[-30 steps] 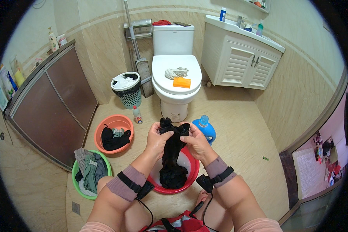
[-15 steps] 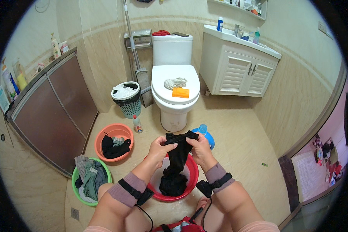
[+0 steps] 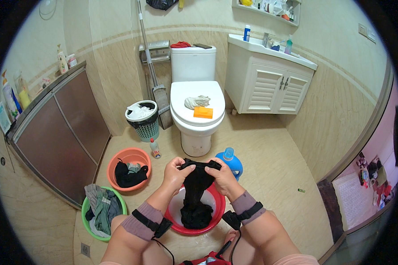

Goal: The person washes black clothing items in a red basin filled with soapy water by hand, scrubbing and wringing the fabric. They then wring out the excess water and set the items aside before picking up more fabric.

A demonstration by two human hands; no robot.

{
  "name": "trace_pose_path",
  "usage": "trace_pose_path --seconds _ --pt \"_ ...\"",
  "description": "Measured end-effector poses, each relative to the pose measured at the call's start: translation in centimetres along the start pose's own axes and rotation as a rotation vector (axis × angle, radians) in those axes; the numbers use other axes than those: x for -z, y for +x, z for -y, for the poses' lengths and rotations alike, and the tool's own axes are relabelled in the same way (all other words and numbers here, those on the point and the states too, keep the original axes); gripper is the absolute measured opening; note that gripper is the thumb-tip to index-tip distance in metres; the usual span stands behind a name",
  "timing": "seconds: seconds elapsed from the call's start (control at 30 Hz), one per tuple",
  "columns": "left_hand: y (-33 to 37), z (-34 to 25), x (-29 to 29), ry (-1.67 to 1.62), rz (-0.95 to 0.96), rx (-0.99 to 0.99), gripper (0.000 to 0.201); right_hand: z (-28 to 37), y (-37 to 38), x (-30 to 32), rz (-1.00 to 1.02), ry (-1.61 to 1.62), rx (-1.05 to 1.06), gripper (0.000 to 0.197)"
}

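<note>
Between my hands a black garment [image 3: 195, 185] is stretched by its upper edge. My left hand [image 3: 176, 173] pinches the left end of that edge, thumb on top. At the right end, my right hand [image 3: 224, 177] grips it the same way. From there the cloth hangs down into a red basin [image 3: 169, 216], where its lower part lies bunched in whitish, sudsy water. Just beyond my right hand stands a blue detergent bottle [image 3: 235, 165] with a pale blue cap. The garment's exact kind cannot be made out.
Left of me are an orange basin [image 3: 112, 181] with dark and grey clothes and a green basin [image 3: 85, 216] heaped with clothes. Ahead, the toilet [image 3: 194, 143] carries a white cloth [image 3: 197, 102] and an orange bar [image 3: 203, 112]. A small bottle [image 3: 154, 149] and lidless bin [image 3: 147, 130] stand nearby.
Both hands have straightened the garment's upper edge, which now runs level between them. The surroundings sit slightly lower and further left in the picture, as the view has tilted up.
</note>
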State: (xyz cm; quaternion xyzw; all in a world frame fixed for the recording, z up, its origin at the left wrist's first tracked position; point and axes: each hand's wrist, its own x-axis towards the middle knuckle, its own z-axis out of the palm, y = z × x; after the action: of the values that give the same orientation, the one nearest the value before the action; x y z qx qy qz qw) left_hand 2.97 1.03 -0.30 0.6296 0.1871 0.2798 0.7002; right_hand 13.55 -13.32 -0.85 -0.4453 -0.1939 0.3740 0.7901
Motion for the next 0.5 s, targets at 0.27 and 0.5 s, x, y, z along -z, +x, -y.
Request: trace_pose_path --seconds 0.27,0.5 --pt "0.3 1.2 0.5 -0.245 0.13 0.346 0.02 -0.5 0.7 0.9 -0.118 -0.02 0.027 0.02" --pt "1.1 3.9 -1.4 -0.407 -0.043 0.364 0.024 -3.1 0.4 -0.4 -0.342 -0.588 0.443 0.026"
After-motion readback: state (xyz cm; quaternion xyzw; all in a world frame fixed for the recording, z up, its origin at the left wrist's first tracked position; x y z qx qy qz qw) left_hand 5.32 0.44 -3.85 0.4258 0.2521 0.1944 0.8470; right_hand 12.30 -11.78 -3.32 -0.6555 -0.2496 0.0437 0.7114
